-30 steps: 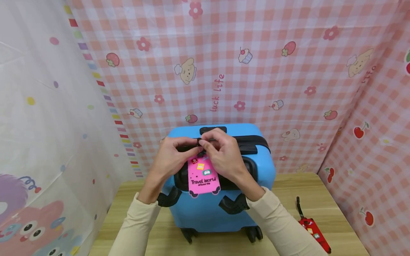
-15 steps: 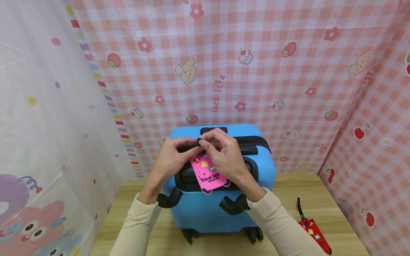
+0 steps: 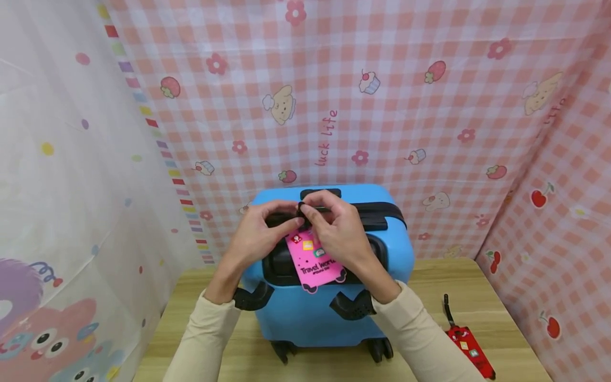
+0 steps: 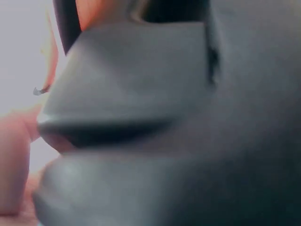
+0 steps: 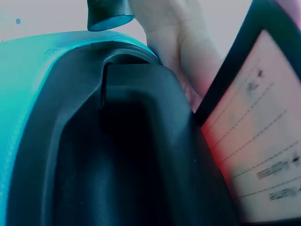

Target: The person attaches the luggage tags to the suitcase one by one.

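Visibly | suitcase (image 3: 324, 321) closed, contents hidden | left grip (image 3: 254, 233), right grip (image 3: 341, 233) pinching black strap (image 3: 300, 209) of pink tag (image 3: 312, 260)

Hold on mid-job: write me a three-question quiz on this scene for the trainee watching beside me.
1. True or false: the red tag lies on the table, to the right of the blue suitcase.

2. What are the fingers of the left hand and right hand gathered at?
A) a suitcase wheel
B) a black strap
C) the red tag

3. Fill in the colour: in the head view, the "Travel" tag just below the fingers is ____.

Key: 1 true; 2 B; 3 pink.
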Action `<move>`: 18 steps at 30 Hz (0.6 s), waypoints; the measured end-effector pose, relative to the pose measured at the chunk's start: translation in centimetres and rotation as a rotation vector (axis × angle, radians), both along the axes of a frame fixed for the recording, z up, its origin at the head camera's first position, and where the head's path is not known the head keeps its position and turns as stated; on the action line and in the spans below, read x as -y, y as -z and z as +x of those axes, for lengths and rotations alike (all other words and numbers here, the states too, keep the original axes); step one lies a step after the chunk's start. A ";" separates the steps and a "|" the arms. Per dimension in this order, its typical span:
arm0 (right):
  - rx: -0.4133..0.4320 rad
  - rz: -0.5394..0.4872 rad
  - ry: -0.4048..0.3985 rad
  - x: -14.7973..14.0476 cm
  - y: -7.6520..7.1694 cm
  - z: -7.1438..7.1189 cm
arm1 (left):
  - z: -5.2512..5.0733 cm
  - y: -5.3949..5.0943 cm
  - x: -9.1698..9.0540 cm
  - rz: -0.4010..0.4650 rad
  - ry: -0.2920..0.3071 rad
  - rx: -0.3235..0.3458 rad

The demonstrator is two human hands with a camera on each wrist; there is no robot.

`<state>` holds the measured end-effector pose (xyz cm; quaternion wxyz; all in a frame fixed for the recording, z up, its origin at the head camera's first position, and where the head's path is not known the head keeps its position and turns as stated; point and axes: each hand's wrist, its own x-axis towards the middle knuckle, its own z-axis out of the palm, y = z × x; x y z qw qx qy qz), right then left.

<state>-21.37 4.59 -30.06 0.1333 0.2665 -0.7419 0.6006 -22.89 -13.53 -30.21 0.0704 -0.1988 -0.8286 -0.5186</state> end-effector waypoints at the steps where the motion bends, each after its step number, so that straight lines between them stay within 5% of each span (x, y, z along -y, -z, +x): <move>1: -0.002 0.000 0.008 0.0 0.0 0.0 | 0.0 -0.1 -0.1 -0.011 0.004 0.001; 8: 0.001 0.003 0.046 -0.2 0.0 0.1 | 0.1 -0.3 -0.1 -0.062 0.014 0.001; 18: 0.051 -0.044 0.055 -0.2 0.1 0.1 | 0.1 0.0 0.1 0.037 0.038 0.008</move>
